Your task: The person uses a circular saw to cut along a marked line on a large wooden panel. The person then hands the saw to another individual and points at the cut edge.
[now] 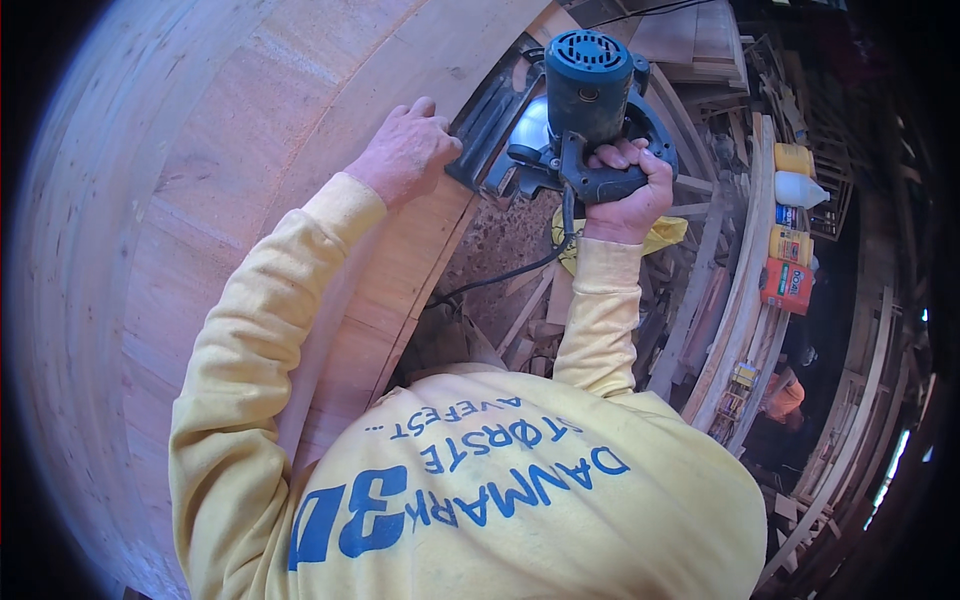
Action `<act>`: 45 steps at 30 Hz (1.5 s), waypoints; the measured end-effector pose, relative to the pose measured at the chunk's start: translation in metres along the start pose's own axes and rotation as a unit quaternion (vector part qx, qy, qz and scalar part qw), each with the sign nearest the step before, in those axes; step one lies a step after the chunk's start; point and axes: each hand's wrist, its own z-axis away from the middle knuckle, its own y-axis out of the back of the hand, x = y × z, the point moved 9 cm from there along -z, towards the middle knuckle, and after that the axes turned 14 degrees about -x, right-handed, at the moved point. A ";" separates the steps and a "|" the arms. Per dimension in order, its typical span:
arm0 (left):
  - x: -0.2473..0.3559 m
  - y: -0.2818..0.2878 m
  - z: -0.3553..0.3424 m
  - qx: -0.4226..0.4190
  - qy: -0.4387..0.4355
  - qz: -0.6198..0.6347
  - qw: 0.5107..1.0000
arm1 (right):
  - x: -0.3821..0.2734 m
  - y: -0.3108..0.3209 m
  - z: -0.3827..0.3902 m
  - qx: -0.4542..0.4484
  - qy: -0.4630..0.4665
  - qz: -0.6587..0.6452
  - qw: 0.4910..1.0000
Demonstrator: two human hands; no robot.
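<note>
My right hand [628, 188] is wrapped tight around the dark handle of the circular saw [572, 110] — fingers fully curled, knuckles up. My left hand [405, 153] lies flat, palm down and fingers loosely spread, on the wooden panel [210, 170], with its fingertips touching the left edge of the saw's base plate. So the saw sits just right of my left hand and directly under and beyond my right, at the far right edge of the panel. Its blue motor housing points up toward me, silver blade guard below it on the left. A black power cord [505, 275] drops from the handle and runs near-left along the panel edge.

The panel fills the whole left side, pale boards curving off with the lens. Both sleeves are yellow, and so is the shirt with blue print at the near edge.

Right of the saw — a stack of wooden slats [735, 290], and on it well apart from my hands a white bottle [798, 189], a yellow container [793, 158] and an orange box [787, 285]. Offcuts and sawdust lie below the saw.
</note>
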 end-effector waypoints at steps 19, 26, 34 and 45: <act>-0.006 0.002 -0.024 -0.012 0.001 -0.001 1.000 | -0.006 0.009 -0.019 0.000 -0.001 0.003 1.000; -0.011 0.002 -0.033 -0.012 0.003 -0.002 1.000 | -0.008 0.012 -0.029 -0.007 -0.004 0.008 1.000; -0.012 0.003 -0.038 0.000 -0.002 0.001 1.000 | -0.010 0.017 -0.034 0.005 -0.005 0.014 1.000; -0.014 0.005 -0.048 0.026 -0.013 -0.015 0.999 | -0.014 0.021 -0.045 -0.002 -0.005 0.018 1.000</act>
